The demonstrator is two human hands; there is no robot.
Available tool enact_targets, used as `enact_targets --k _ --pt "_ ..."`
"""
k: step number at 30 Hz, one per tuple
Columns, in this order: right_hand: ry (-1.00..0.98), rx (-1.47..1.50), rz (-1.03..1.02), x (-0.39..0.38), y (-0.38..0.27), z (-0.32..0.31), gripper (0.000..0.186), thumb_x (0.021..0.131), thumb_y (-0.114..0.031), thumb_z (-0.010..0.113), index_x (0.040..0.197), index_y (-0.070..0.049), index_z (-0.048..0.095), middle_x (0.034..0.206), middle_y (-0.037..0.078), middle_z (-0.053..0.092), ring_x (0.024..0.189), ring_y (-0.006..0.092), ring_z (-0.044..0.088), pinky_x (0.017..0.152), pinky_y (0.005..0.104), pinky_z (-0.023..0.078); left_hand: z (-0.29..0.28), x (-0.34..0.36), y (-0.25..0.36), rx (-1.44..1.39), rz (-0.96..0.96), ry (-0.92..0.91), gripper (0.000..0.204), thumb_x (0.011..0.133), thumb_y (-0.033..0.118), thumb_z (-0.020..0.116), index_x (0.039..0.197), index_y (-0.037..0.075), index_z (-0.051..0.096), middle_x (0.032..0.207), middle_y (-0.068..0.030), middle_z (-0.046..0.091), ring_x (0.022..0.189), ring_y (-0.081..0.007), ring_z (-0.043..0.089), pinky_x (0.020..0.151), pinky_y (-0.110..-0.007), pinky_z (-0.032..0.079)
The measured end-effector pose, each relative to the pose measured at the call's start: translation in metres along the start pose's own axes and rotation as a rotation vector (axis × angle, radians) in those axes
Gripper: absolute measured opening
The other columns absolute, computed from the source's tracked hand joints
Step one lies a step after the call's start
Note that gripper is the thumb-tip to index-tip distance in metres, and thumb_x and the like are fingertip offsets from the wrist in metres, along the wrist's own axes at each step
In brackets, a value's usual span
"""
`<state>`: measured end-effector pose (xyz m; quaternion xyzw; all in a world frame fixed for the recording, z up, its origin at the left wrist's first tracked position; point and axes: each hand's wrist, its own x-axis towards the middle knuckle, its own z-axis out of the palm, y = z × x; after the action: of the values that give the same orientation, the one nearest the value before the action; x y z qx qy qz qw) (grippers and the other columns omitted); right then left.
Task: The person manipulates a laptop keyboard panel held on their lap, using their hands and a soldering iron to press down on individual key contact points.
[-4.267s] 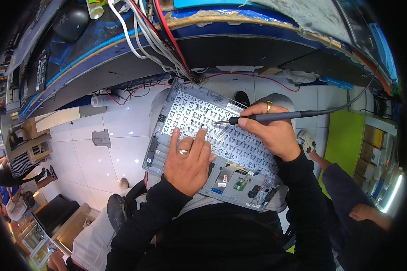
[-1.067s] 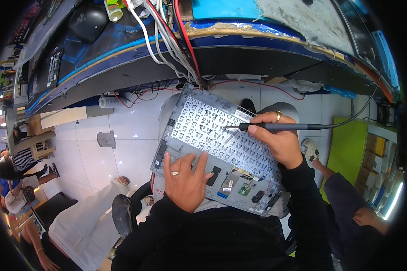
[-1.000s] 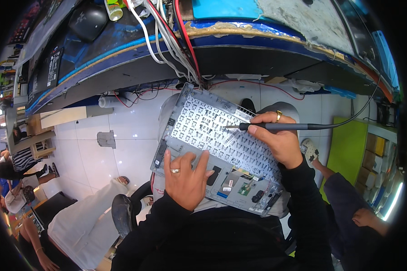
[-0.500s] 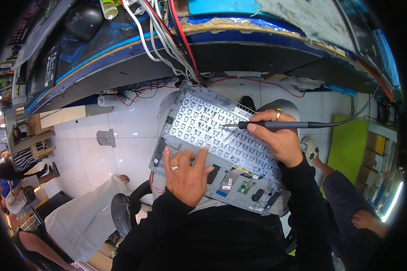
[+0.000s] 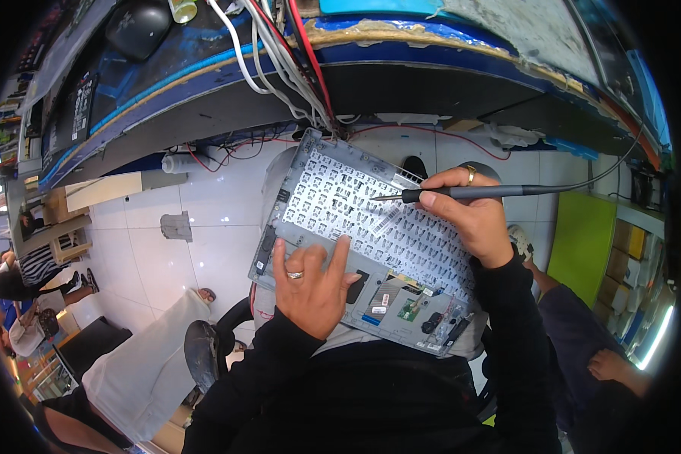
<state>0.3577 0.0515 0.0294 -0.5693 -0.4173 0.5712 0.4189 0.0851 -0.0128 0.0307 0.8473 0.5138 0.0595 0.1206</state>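
Observation:
Across my lap lies a grey laptop top case [image 5: 272, 261], its inner side up and tilted down to the right. Its silvery keyboard backing plate [image 5: 318, 204] is covered in small dark cutouts. My right hand [image 5: 473, 227] grips a soldering iron [image 5: 499, 192] like a pen, with the cable running off to the right. The iron's tip points left over the middle of the plate; whether it touches cannot be made out. My left hand [image 5: 310, 291] rests with spread fingers on the case's near left part, the index fingertip at the plate's edge. A small green board [image 5: 410, 309] sits near the lower edge.
Ahead runs a workbench [image 5: 401, 91] with a worn edge, white and red cables [image 5: 276, 72] hanging over it, and a black mouse [image 5: 138, 29] on top. A person's leg [image 5: 583, 340] is close on my right, beside a green panel [image 5: 575, 242]. A cloth-covered seat [image 5: 140, 371] stands left.
The soldering iron's tip has moved slightly toward the far side of the plate, along with my right hand. My left hand stays on the case.

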Motion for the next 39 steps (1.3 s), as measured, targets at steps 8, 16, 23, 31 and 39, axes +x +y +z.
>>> enact_targets --k 8,16,23,31,39 --pt "-0.006 -0.013 0.018 -0.004 -0.006 0.002 0.019 0.089 -0.011 0.083 0.103 0.002 0.077 0.088 0.006 0.075 0.081 0.0105 0.069 0.072 0.0248 0.052 0.002 0.002 0.005 0.049 0.021 0.006 0.056 0.089 0.029 0.077 0.14 0.008 0.065 0.109 -0.0098 0.053 0.106 -0.0287 0.055 0.118 -0.059 0.031" --pt "-0.129 -0.297 -0.262 -0.009 -0.008 0.027 0.019 0.082 -0.014 0.086 0.094 0.0 0.079 0.084 0.014 0.075 0.075 0.0222 0.069 0.069 0.0351 0.053 0.004 -0.003 0.005 0.049 -0.005 0.026 0.055 0.09 0.027 0.076 0.14 0.009 0.065 0.108 -0.0091 0.053 0.105 -0.0275 0.055 0.118 -0.059 0.031" --pt "-0.043 -0.21 -0.428 -0.006 0.001 0.018 0.02 0.088 -0.009 0.081 0.104 0.003 0.077 0.094 0.015 0.075 0.09 0.0257 0.07 0.079 0.037 0.054 -0.013 0.011 -0.02 -0.147 -0.102 0.105 0.069 0.087 0.025 0.08 0.145 -0.001 0.055 0.124 -0.0194 0.056 0.118 -0.0361 0.054 0.118 -0.058 0.031" --pt "0.068 -0.189 -0.354 0.001 0.014 -0.004 0.029 0.105 -0.017 0.064 0.126 0.001 0.069 0.116 0.017 0.071 0.104 0.0234 0.067 0.091 0.0346 0.052 -0.026 0.05 -0.046 -0.302 -0.381 -0.116 0.105 0.078 0.033 0.09 0.151 -0.016 0.032 0.141 -0.0335 0.045 0.132 -0.0472 0.046 0.115 -0.051 0.038" --pt "0.036 -0.225 -0.346 0.011 0.008 0.005 0.027 0.105 -0.018 0.063 0.122 0.001 0.07 0.111 0.017 0.071 0.1 0.0257 0.067 0.089 0.0361 0.052 -0.026 0.075 -0.053 -0.491 -0.418 -0.251 0.109 0.071 0.028 0.095 0.148 -0.013 0.031 0.135 -0.031 0.047 0.13 -0.0448 0.046 0.115 -0.05 0.039"
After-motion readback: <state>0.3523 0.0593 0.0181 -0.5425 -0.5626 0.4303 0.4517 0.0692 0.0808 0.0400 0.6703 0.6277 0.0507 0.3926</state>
